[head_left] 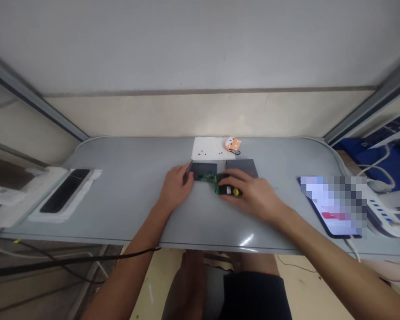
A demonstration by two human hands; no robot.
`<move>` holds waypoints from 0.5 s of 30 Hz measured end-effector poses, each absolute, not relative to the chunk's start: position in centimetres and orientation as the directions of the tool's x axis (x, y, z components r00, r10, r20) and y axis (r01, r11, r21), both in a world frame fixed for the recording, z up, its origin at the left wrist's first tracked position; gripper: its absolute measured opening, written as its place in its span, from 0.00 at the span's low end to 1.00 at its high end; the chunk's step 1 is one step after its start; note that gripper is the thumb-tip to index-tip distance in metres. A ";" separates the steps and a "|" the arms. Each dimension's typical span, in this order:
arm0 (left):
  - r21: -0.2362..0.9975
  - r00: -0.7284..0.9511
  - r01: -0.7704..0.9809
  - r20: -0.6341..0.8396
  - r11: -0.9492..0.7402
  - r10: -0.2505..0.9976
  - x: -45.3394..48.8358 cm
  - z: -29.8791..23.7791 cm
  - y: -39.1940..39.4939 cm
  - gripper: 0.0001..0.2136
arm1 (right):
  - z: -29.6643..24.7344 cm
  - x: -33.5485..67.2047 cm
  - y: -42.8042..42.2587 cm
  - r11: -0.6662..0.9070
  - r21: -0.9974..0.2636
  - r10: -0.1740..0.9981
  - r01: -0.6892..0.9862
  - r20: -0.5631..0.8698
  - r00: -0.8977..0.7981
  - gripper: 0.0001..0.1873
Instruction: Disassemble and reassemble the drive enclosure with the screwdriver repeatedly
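Near the middle of the grey table lies a dark, flat rectangular casing (pixel 205 169) with a green circuit board (pixel 209 178) along its near edge. My left hand (pixel 177 184) grips the casing's left side between thumb and fingers. From the right, my right hand (pixel 251 191) curls its fingers over a black part (pixel 225 190) with a white label and a yellow round spot, beside the green board. What this black part is, I cannot make out. Behind my right hand rests a dark grey flat panel (pixel 243 166), partly covered by the fingers.
A white sheet (pixel 208 149) at the back holds several tiny dark pieces, perhaps screws, and an orange-and-white animal-face trinket (pixel 232 144). On the left lies a black phone (pixel 65 191). A lit phone (pixel 333 209) and a white power strip (pixel 386 218) with cables are on the right.
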State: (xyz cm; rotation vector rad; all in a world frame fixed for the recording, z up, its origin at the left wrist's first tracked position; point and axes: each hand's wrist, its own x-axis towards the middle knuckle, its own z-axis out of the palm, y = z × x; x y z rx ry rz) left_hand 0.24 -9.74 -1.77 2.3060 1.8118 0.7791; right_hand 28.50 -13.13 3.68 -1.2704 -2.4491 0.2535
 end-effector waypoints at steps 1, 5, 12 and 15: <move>0.386 0.154 0.878 0.332 -0.283 0.931 0.3 -1.8 -9.8 0.21 | 4.2 28.0 -11.9 0.570 -0.285 0.821 0.770 0.240 -0.519 0.19; 0.392 0.168 0.872 0.323 -0.293 0.931 0.3 -1.8 -9.8 0.22 | 5.1 26.1 -7.4 0.617 -0.153 0.786 0.772 0.164 -0.595 0.17; 0.432 0.179 0.851 0.296 -0.298 0.938 0.3 -1.4 -10.3 0.22 | 3.1 25.1 -7.8 0.591 -0.223 0.800 0.775 0.281 -0.530 0.18; 0.470 0.167 0.834 0.284 -0.289 0.944 0.3 -1.1 -10.4 0.22 | 2.8 25.0 -8.3 0.576 -0.239 0.814 0.782 0.254 -0.523 0.19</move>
